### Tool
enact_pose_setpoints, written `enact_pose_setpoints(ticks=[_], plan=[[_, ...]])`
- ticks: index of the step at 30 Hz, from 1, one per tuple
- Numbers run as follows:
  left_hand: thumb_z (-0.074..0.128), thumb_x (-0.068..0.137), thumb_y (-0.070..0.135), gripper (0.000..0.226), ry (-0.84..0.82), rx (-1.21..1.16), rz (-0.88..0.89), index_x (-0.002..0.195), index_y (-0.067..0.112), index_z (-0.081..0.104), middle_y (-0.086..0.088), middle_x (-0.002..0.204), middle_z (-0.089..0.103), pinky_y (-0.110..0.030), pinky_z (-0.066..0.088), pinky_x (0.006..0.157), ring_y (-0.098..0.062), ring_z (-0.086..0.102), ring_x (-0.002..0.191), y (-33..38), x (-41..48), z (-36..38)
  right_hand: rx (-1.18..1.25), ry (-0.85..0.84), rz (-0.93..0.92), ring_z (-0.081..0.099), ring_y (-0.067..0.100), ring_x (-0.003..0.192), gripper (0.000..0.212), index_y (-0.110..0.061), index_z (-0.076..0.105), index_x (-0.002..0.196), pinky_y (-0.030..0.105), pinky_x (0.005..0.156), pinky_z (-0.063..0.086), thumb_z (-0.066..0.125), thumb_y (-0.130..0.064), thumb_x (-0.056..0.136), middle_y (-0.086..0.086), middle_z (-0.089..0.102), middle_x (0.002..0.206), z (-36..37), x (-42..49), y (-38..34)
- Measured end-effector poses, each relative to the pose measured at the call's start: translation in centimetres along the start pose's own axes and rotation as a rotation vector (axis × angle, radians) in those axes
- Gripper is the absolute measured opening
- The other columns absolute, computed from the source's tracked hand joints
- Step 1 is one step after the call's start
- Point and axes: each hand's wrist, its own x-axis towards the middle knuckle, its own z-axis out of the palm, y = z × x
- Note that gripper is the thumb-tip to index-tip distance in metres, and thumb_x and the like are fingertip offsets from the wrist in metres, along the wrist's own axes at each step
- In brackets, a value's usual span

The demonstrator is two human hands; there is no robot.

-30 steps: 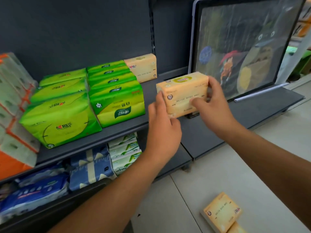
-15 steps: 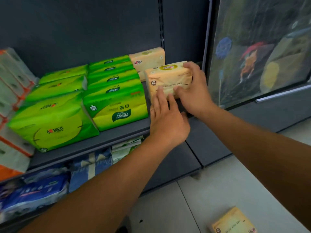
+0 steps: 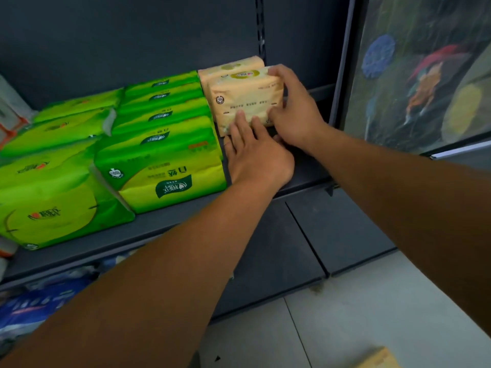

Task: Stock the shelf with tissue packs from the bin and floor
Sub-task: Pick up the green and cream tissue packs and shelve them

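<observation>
A beige tissue pack stands on the dark shelf, right in front of another beige pack at the back. My right hand grips its right end, fingers curled over the top corner. My left hand lies flat below it, straight fingertips touching the pack's lower front face. A further beige pack lies on the floor at the bottom right, mostly cut off.
Rows of green tissue packs fill the shelf to the left of the beige ones. Blue packs sit on the lower shelf. A framed picture leans on the right. Light floor tiles lie below.
Both hands have carried the beige pack leftward and deeper onto the shelf, up against the back beige pack. The view has moved closer to the shelf.
</observation>
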Motion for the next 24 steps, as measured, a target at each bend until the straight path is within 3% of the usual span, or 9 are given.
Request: enact_pose_setpoints(ticks=[2,3,6,9,14,17,21,24], plan=[[0.023,0.104,0.034,0.065,0.013,0.008,-0.025,0.157,0.008,-0.005,-0.010,0.162,-0.025,-0.042,-0.009,0.122,-0.027,-0.019,0.150,0.0,0.2,0.3,0.006,-0.041,0.003,0.062,0.021,0.083,0.062,-0.028,0.040,0.137,0.036,0.044,0.056,0.047,0.010,0.089,0.006,0.049,0.124,0.1,0.5,0.1],[0.024,0.104,0.033,0.066,0.018,0.010,-0.036,0.157,0.007,-0.006,-0.011,0.161,-0.025,-0.042,-0.008,0.122,-0.027,-0.019,0.150,0.0,0.2,0.4,-0.005,-0.049,0.004,0.061,0.018,0.080,0.062,-0.027,0.039,0.138,0.031,0.043,0.055,0.047,0.010,0.090,0.004,0.049,0.122,0.3,0.7,0.1],[0.028,0.102,0.031,0.069,0.033,0.024,-0.057,0.156,0.004,-0.006,-0.014,0.161,-0.025,-0.043,-0.008,0.122,-0.030,-0.020,0.149,0.0,0.1,0.5,-0.058,-0.041,-0.005,0.056,0.009,0.085,0.063,-0.026,0.039,0.139,0.011,0.057,0.049,0.047,0.010,0.089,-0.001,0.050,0.119,0.7,1.3,0.1],[0.029,0.101,0.031,0.069,0.046,0.018,-0.054,0.156,0.003,-0.002,-0.015,0.161,-0.022,-0.044,-0.009,0.122,-0.032,-0.019,0.149,0.1,0.2,0.7,-0.093,-0.050,0.023,0.055,0.006,0.082,0.065,-0.029,0.037,0.142,0.009,0.059,0.046,0.048,0.009,0.089,-0.001,0.053,0.118,0.7,1.4,0.1],[0.036,0.098,0.029,0.068,0.066,0.013,-0.031,0.155,0.005,0.008,-0.017,0.162,-0.018,-0.045,-0.009,0.121,-0.035,-0.015,0.150,0.0,0.1,0.5,-0.142,-0.076,0.015,0.063,0.007,0.093,0.075,-0.031,0.025,0.153,0.023,0.077,0.054,0.046,0.005,0.090,-0.003,0.060,0.118,-0.1,0.1,-0.8],[0.039,0.098,0.031,0.062,0.090,-0.009,-0.013,0.153,0.008,0.019,-0.018,0.163,-0.012,-0.045,-0.006,0.120,-0.037,-0.009,0.150,0.0,-0.1,0.4,-0.239,-0.068,0.007,0.057,-0.005,0.085,0.063,-0.025,0.033,0.147,0.014,0.076,0.045,0.046,0.001,0.092,-0.009,0.059,0.109,-1.5,-2.1,-1.9],[0.037,0.100,0.035,0.059,0.126,0.046,0.036,0.149,0.002,0.029,-0.021,0.161,0.016,-0.045,0.004,0.120,-0.038,0.012,0.147,-0.2,-1.1,-0.3,-0.540,-0.141,0.088,0.055,0.030,0.109,0.064,-0.022,0.031,0.152,0.038,0.091,0.047,0.049,-0.007,0.092,0.015,0.057,0.127,-4.4,-5.1,-2.1],[0.036,0.100,0.033,0.053,0.160,0.121,0.143,0.141,0.000,0.039,-0.019,0.145,0.044,-0.047,0.011,0.120,-0.038,0.034,0.136,-0.4,-3.3,-0.7,-0.700,-0.224,0.176,0.050,0.037,0.123,0.059,-0.019,0.033,0.151,0.043,0.099,0.045,0.050,-0.012,0.096,0.017,0.050,0.141,-6.9,-7.3,-2.5]])
